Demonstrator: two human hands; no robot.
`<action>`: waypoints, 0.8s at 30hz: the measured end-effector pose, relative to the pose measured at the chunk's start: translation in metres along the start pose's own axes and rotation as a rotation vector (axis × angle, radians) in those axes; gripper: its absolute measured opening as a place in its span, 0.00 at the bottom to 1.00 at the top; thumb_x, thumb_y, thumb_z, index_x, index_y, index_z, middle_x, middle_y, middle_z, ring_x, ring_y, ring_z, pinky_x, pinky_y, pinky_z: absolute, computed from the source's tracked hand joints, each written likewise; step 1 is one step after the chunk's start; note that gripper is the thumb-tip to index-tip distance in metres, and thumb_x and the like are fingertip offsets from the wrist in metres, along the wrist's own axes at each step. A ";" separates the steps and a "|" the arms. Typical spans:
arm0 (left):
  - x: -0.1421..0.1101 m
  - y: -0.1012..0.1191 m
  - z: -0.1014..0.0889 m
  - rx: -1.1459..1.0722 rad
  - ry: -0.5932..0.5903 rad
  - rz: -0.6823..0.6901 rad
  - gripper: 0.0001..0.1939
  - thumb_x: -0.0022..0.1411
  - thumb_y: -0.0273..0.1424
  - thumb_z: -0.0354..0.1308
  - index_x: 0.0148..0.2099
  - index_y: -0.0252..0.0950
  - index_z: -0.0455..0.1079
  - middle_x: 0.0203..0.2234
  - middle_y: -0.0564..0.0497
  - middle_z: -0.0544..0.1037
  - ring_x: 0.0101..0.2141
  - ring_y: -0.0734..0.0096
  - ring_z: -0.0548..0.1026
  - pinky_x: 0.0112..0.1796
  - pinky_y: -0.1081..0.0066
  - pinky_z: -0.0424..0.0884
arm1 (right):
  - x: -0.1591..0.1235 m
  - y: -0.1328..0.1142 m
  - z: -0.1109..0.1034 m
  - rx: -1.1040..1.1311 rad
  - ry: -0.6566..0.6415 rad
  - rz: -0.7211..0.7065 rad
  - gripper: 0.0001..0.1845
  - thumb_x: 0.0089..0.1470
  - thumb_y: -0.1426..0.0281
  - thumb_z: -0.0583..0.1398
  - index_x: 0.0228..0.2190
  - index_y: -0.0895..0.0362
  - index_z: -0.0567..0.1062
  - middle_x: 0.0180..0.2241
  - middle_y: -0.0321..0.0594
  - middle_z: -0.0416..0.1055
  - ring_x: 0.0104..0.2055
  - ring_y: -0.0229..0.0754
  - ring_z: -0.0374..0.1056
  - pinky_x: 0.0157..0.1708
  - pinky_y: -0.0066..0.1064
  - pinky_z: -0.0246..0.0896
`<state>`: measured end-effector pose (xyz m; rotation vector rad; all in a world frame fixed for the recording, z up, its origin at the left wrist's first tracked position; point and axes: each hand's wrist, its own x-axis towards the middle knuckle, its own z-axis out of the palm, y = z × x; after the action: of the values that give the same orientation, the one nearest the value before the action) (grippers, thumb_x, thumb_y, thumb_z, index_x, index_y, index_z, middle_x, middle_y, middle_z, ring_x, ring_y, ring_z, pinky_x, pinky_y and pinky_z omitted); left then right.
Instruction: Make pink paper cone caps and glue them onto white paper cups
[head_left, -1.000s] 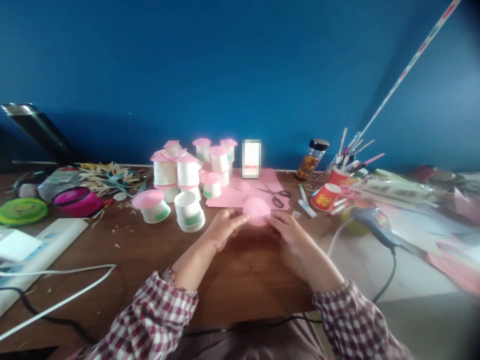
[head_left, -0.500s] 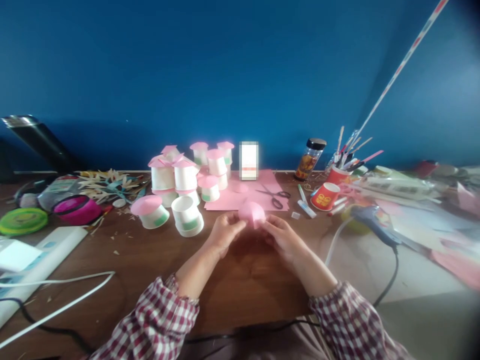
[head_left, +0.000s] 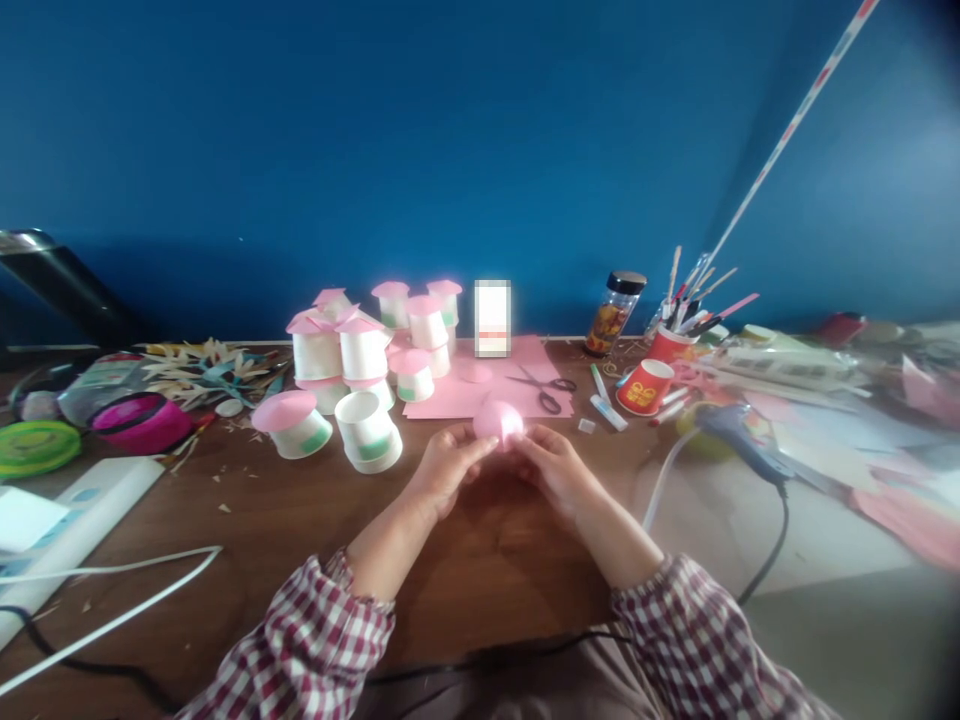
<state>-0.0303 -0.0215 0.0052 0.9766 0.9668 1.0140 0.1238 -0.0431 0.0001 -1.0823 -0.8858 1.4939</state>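
Note:
A pink paper circle [head_left: 496, 424], bent into a shallow cone with a crease at its near side, is held up between both hands above the table. My left hand [head_left: 448, 466] pinches its left edge with thumb and fingers. On the opposite edge, my right hand [head_left: 553, 462] grips it in the same way. Just beyond lie pink paper sheets [head_left: 442, 402] with black-handled scissors [head_left: 551, 392] on top. To the left stand several white paper cups with pink paper tops [head_left: 364, 350] and uncovered stacked cups [head_left: 367, 428].
A red paper cup [head_left: 646, 386] leans at the right, near a pen-filled red cup [head_left: 672, 345] and a black-lidded bottle [head_left: 615, 312]. A glue gun [head_left: 742, 442] lies farther right. On the left are a power strip [head_left: 112, 500], a magenta pouch [head_left: 142, 420] and cords.
The pink circle was flat a second ago; my hands have drawn it into a cone with a fold facing me. The whole view has shifted slightly.

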 end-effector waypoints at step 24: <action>0.000 -0.002 0.010 -0.035 0.126 -0.058 0.32 0.37 0.34 0.69 0.47 0.35 0.64 0.27 0.52 0.75 0.15 0.86 0.61 0.15 0.81 0.47 | 0.001 0.007 0.009 -0.016 0.107 -0.091 0.18 0.39 0.58 0.67 0.24 0.57 0.69 0.21 0.32 0.66 0.23 0.33 0.60 0.22 0.25 0.53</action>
<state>-0.0208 -0.0235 0.0057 0.8586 1.0718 1.0497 0.1135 -0.0431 -0.0039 -1.1089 -0.8622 1.3430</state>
